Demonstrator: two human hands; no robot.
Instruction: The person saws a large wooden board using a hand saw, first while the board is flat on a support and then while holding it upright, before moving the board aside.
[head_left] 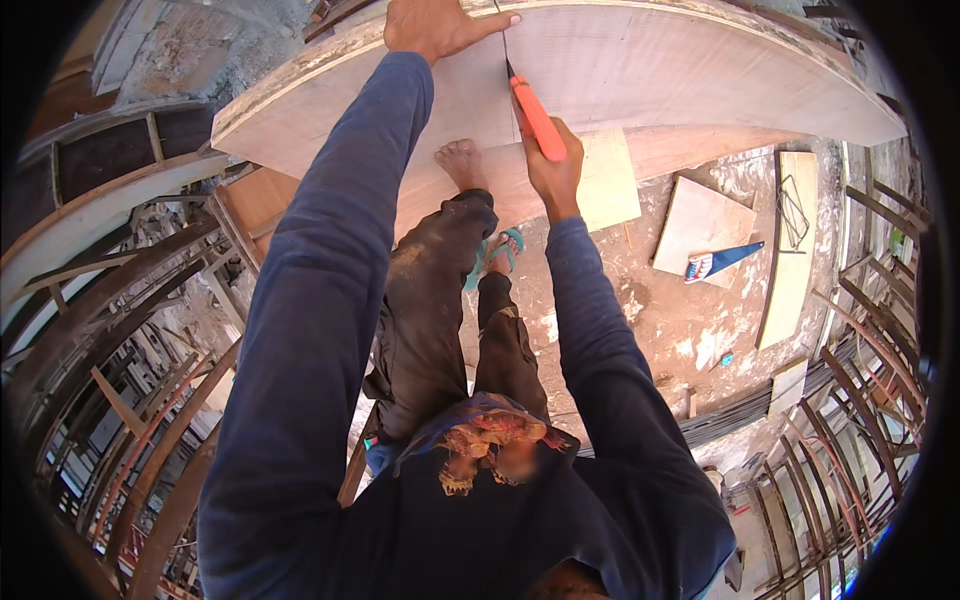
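Note:
My right hand (pixel 556 170) is wrapped round the orange handle of a handsaw (pixel 538 120). The saw's narrow dark blade points away from me and meets a thin dark line running across a pale plywood sheet (pixel 640 70). At the sheet's far edge my left hand (pixel 428 28) rests on the wood, thumb stretched out toward that line; its other fingers are partly beyond the picture's top. My bare foot (pixel 460 162) stands on the sheet's near side, left of the saw. How deep the blade sits in the wood I cannot tell.
A second handsaw (pixel 722 261) with a blue blade lies on a square wood offcut (pixel 703 225) to the right. Beyond it is a long pale board (pixel 792 240) with a bent wire on it. Wooden and metal frames (pixel 150 400) crowd both sides. My other foot wears a teal sandal (pixel 510 244).

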